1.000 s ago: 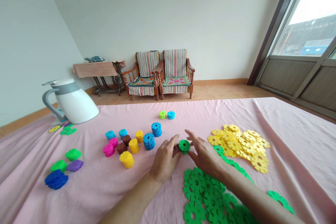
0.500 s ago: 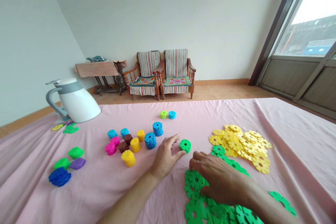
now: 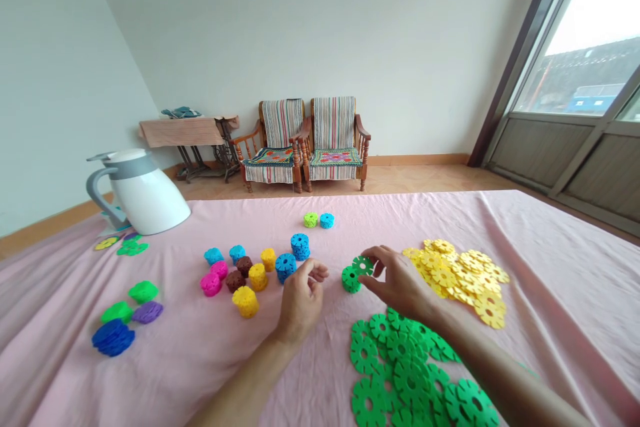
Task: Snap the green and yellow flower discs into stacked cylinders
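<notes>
My right hand (image 3: 400, 283) pinches a green notched disc (image 3: 363, 265) between thumb and fingers. The disc is at the upper right edge of a short green stack (image 3: 351, 280) of the same discs; whether they touch I cannot tell. To the left of that stack, my left hand (image 3: 303, 297) is half curled, its thumb apart from the fingers, and holds nothing. It is beside a blue disc stack (image 3: 286, 268). A loose pile of green discs (image 3: 413, 373) spreads below my right hand, partly hidden by the forearm.
Yellow discs (image 3: 457, 273) lie heaped at the right. Yellow (image 3: 245, 302), brown (image 3: 235, 280), pink (image 3: 211, 284) and dark blue (image 3: 113, 337) stacks stand to the left on the pink cloth (image 3: 195, 367). A white jug (image 3: 150, 197) stands at the far left.
My right hand has risen from the green pile to the green stack with a disc in it. My left hand has drawn back left and its fingers have curled.
</notes>
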A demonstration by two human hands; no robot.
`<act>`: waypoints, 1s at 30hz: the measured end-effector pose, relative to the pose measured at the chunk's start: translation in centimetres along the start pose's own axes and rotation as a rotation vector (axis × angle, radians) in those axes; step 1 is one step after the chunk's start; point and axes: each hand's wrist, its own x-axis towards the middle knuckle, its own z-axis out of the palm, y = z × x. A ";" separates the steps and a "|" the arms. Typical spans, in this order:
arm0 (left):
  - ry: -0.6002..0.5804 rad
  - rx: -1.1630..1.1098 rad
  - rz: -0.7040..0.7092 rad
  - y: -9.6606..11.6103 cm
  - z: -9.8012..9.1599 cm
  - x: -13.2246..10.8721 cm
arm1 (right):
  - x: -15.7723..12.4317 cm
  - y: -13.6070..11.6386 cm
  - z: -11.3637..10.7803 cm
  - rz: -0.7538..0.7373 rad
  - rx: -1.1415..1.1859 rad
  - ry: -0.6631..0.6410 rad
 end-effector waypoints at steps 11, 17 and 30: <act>-0.027 0.000 -0.057 -0.3 0.3 -0.3 | 0.2 0.3 2.4 -0.054 -0.060 -0.048; -0.041 -0.004 -0.073 -0.3 0.2 -0.2 | 0.1 0.1 1.4 -0.010 -0.031 0.001; -0.063 0.048 -0.061 -0.4 0.3 -0.2 | -5.2 -4.0 -2.4 -0.209 -0.077 -0.628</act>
